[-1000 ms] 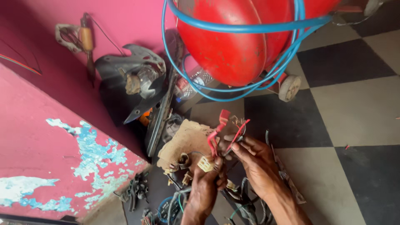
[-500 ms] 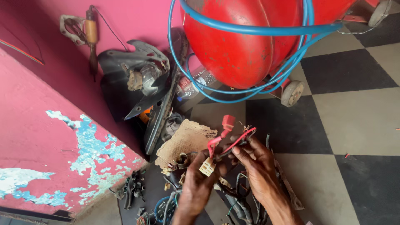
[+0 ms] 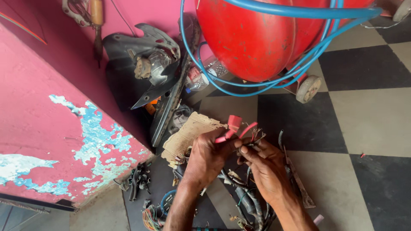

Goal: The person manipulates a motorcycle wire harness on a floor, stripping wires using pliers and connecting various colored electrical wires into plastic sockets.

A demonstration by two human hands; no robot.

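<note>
**Two hands on a red connector and its bare wire ends**

Low in the middle of the view, both hands meet over a tangle of wiring on the floor. The left hand (image 3: 207,156) is curled shut, its fingers wrapped round the stem of a red connector (image 3: 233,126) whose boot-like cap sticks up at 12 o'clock from the fist. The right hand (image 3: 265,167) sits just at 3 o'clock of the left, fingertips pinched closed on a small bunch of wire ends (image 3: 256,137) that fan out thin and bare beside a red lead. The two hands touch or nearly touch at the knuckles.

Under them lies a dark wiring harness (image 3: 248,203), running towards 6 o'clock between the forearms. At 10 o'clock of the left hand lies a torn piece of cardboard (image 3: 188,134). Further off at 12 o'clock stands a red tank (image 3: 257,38) on small wheels, with a blue hose (image 3: 239,87) looped round it. At 10 o'clock, against the pink wall (image 3: 38,119) with its peeling paint, leans a dark moulded cover (image 3: 145,64). The floor (image 3: 368,115) is chequered in black and pale tiles.
</note>
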